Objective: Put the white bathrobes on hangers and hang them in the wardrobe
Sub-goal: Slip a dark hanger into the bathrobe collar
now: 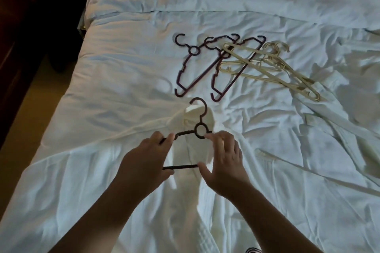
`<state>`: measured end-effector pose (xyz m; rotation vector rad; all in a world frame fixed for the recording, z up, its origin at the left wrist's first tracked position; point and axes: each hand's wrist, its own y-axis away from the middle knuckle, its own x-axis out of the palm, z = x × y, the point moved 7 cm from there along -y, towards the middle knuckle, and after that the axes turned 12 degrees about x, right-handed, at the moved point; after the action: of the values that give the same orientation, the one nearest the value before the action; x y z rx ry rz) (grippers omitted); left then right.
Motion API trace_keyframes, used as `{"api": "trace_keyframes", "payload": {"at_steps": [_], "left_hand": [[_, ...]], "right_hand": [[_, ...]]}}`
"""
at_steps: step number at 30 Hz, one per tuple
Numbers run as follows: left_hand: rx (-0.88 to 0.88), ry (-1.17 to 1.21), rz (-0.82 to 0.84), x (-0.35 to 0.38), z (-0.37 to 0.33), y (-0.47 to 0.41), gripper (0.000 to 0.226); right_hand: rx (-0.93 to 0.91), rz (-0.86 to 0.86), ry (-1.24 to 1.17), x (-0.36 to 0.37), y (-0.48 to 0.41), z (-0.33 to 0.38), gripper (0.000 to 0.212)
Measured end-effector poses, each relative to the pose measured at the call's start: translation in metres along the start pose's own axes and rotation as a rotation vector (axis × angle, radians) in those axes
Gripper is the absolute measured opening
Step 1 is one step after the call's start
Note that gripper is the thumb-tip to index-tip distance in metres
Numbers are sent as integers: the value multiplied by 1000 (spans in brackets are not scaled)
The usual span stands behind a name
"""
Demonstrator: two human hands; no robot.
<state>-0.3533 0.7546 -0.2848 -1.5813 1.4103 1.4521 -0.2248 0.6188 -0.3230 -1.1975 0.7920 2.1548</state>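
- My left hand [146, 156] and right hand [224, 162] are apart, each gripping one side of a dark maroon plastic hanger [185, 134], held just above the collar of a white waffle-weave bathrobe [197, 222].
- That bathrobe lies flat and open on the white, rumpled duvet of the bed [133, 47]; the hanger is not yet inside its shoulders.
- I judge this an early stage: nothing is hung, and no wardrobe is in view.
- A second white bathrobe [339, 121], crumpled and soft, seems to lie to the right with its belt trailing.
- Spare hangers wait further up the bed: thin, notched maroon hangers [195, 68] overlapping slim cream plastic hangers [267, 68], all rigid with curled hooks.
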Motion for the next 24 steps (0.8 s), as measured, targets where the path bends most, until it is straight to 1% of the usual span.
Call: {"api": "trace_keyframes", "payload": {"at_steps": [2, 3, 4, 5, 6, 7, 8, 9, 10, 11, 12, 13, 14, 15, 16, 18, 19, 20, 21, 22, 23, 24], "left_hand": [[-12, 21, 21, -9, -9, -2, 95], [2, 20, 33, -12, -13, -1, 95], [26, 29, 53, -15, -16, 2, 97], [51, 59, 79, -14, -17, 5, 99], [73, 141, 101, -15, -17, 8, 99], [87, 252, 109, -14, -15, 11, 95], [79, 446, 83, -15, -11, 12, 82], [-4, 740, 12, -18, -3, 11, 58], [-144, 1075, -103, -16, 9, 9, 32], [-299, 1325, -235, -5, 24, 10, 23], [-410, 1425, -346, 11, 37, 14, 22], [-457, 1368, -424, 25, 45, 15, 20], [-442, 1190, -471, 41, 49, 14, 17], [-409, 1028, -461, 62, 45, 11, 9], [-370, 870, -383, 84, 35, 7, 7], [-389, 569, -208, 117, 9, 0, 44], [-429, 441, -158, 125, -4, -2, 69], [-475, 375, -73, 129, -18, -5, 94], [-511, 351, 5, 134, -27, -9, 109], [-550, 344, 51, 137, -32, -11, 112], [-581, 341, 97, 138, -35, -13, 105], [-595, 329, 90, 136, -32, -17, 95]], "right_hand": [[-129, 152, 86, -1, -2, 15, 101], [-173, 230, 107, -1, -3, 20, 110], [-196, 279, 121, -1, -4, 24, 115], [-209, 288, 138, -1, -7, 26, 116], [-215, 278, 155, -2, -11, 26, 114], [-216, 273, 166, -3, -15, 25, 110], [-216, 280, 165, -4, -18, 24, 105], [-220, 289, 153, -5, -20, 24, 100], [-230, 286, 138, -8, -22, 23, 98], [-246, 271, 123, -11, -25, 23, 96], [-263, 249, 106, -16, -28, 23, 96], [-277, 229, 91, -20, -29, 23, 96], [-289, 219, 86, -24, -31, 23, 97], [-299, 221, 85, -26, -32, 23, 96], [-308, 225, 89, -27, -32, 24, 96], [-315, 259, 102, -25, -31, 24, 95], [-308, 280, 110, -24, -31, 24, 96], [-300, 288, 118, -23, -31, 23, 96], [-300, 288, 130, -22, -32, 23, 97], [-304, 285, 139, -20, -33, 24, 98], [-306, 283, 144, -18, -34, 24, 98], [-307, 283, 148, -16, -35, 24, 98]]}}
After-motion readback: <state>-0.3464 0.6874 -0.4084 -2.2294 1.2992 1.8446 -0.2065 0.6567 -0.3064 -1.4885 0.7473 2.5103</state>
